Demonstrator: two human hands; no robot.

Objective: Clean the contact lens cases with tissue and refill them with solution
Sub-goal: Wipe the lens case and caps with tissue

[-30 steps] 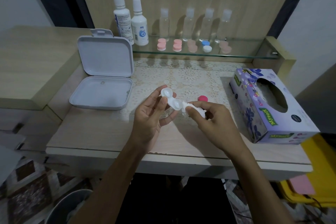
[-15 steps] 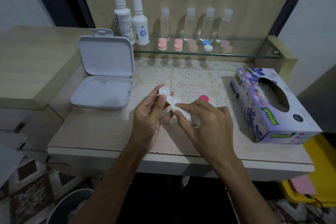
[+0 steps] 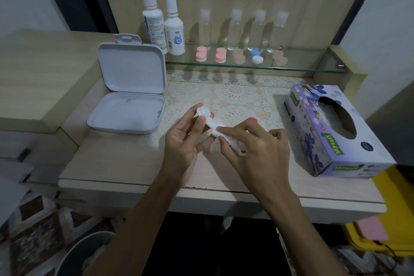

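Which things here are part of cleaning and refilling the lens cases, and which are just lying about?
In use:
left hand holding the clear lens case
right hand pressing the tissue wad into it
pink cap
tissue box
solution bottles
lens cases on the shelf

Lying about:
open white box
clear travel bottles
yellow bin

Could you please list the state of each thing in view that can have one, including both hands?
White storage box: lid open, upright.
Clear lens case: uncapped, held in left hand.
Tissue: twisted, pinched by right hand, tip pressed into a well.
Pink cap: off, lying on the table.
Tissue box: opening faces up.
Two solution bottles: capped, upright.
Shelf lens cases: capped.
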